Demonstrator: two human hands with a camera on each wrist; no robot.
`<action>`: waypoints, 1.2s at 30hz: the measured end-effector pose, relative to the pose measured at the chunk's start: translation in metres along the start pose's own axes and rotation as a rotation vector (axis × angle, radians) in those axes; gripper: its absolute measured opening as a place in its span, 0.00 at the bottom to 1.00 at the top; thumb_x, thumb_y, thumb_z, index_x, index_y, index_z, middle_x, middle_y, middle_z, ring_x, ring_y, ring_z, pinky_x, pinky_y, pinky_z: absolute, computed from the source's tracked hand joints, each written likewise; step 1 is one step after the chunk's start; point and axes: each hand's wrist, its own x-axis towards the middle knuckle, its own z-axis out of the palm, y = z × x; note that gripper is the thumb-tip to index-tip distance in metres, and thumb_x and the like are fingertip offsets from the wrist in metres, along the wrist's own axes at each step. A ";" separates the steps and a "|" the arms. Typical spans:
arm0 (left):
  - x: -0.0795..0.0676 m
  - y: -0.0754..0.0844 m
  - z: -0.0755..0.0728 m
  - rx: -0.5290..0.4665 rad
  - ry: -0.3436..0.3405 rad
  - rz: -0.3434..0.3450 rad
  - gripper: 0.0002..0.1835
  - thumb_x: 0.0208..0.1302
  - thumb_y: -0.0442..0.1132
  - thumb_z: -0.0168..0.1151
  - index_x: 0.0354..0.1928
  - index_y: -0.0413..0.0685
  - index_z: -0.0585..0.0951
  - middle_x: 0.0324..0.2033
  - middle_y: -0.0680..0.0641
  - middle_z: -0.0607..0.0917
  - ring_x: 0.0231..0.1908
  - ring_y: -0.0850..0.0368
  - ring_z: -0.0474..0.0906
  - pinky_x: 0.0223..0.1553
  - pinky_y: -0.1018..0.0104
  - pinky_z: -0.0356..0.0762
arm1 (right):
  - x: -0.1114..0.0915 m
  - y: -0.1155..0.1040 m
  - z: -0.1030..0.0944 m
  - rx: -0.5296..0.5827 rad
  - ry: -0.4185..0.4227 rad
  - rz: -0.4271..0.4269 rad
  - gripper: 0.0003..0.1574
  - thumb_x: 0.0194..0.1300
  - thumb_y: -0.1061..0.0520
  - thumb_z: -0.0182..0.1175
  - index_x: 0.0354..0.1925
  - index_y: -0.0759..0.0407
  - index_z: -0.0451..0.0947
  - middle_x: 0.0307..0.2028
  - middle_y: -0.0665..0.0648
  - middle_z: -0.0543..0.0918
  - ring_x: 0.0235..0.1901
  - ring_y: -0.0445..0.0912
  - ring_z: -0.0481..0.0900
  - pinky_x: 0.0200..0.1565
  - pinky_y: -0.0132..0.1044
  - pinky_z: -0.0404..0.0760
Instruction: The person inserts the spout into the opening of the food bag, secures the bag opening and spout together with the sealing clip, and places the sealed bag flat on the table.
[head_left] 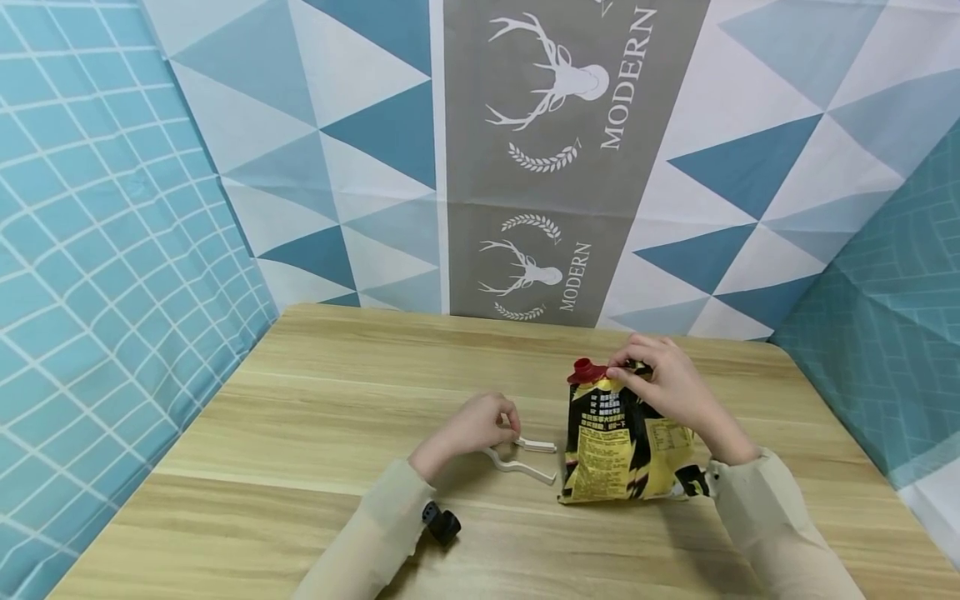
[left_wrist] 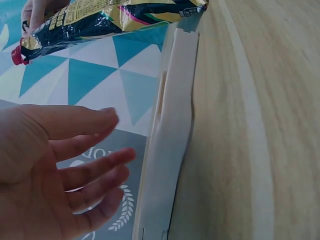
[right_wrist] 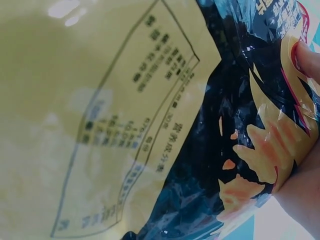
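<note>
A yellow and black printed foil bag (head_left: pixel 600 454) stands on the table, with a red spout (head_left: pixel 583 371) at its upper left corner. My right hand (head_left: pixel 667 387) pinches the bag's top edge just right of the spout. Close up, the right wrist view is filled by the bag (right_wrist: pixel 165 115), the thumb (right_wrist: pixel 307 62) pressed on its surface. Left of the bag lies a white plastic sealing clip (head_left: pixel 525 468), its two arms spread apart. My left hand (head_left: pixel 480 423) hovers beside the clip (left_wrist: pixel 172 125), its fingers loosely bent and apart from it in the left wrist view.
The wood-grain table (head_left: pixel 337 400) carries the bag and the clip. Behind it hangs a patterned cloth (head_left: pixel 375 167) with triangles and deer heads. Blue cloths close off both sides. A small black device (head_left: pixel 441 523) sits at the left wrist.
</note>
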 end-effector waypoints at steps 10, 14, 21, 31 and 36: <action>-0.007 -0.004 0.000 0.123 -0.123 -0.032 0.07 0.44 0.36 0.63 0.30 0.47 0.80 0.28 0.51 0.75 0.24 0.63 0.64 0.28 0.73 0.64 | -0.001 -0.002 0.000 0.027 -0.001 0.046 0.03 0.52 0.55 0.59 0.29 0.46 0.75 0.31 0.42 0.74 0.31 0.39 0.69 0.43 0.44 0.62; -0.006 -0.006 0.001 0.148 -0.122 -0.029 0.11 0.45 0.37 0.64 0.34 0.45 0.79 0.28 0.50 0.75 0.25 0.62 0.64 0.28 0.73 0.64 | -0.001 -0.002 0.000 0.036 -0.002 0.057 0.03 0.52 0.55 0.59 0.28 0.46 0.75 0.31 0.42 0.74 0.30 0.38 0.69 0.44 0.45 0.61; -0.007 -0.010 -0.002 0.125 -0.141 0.003 0.11 0.45 0.39 0.63 0.33 0.44 0.79 0.29 0.50 0.75 0.26 0.62 0.65 0.28 0.74 0.64 | -0.001 -0.002 -0.001 0.025 -0.026 0.085 0.04 0.53 0.55 0.59 0.29 0.43 0.74 0.31 0.42 0.73 0.29 0.38 0.68 0.42 0.44 0.62; -0.010 -0.012 -0.003 0.150 -0.158 0.067 0.06 0.39 0.31 0.65 0.23 0.49 0.81 0.31 0.53 0.73 0.34 0.57 0.70 0.34 0.73 0.65 | -0.002 -0.001 -0.001 0.022 -0.041 0.109 0.03 0.54 0.53 0.58 0.29 0.42 0.74 0.32 0.42 0.73 0.33 0.41 0.66 0.34 0.40 0.62; -0.009 -0.012 -0.001 0.164 -0.126 0.047 0.05 0.41 0.31 0.64 0.21 0.51 0.81 0.29 0.54 0.74 0.33 0.58 0.71 0.34 0.72 0.67 | -0.002 0.000 0.000 0.020 -0.042 0.100 0.04 0.54 0.54 0.57 0.29 0.42 0.74 0.31 0.41 0.72 0.30 0.40 0.65 0.32 0.38 0.62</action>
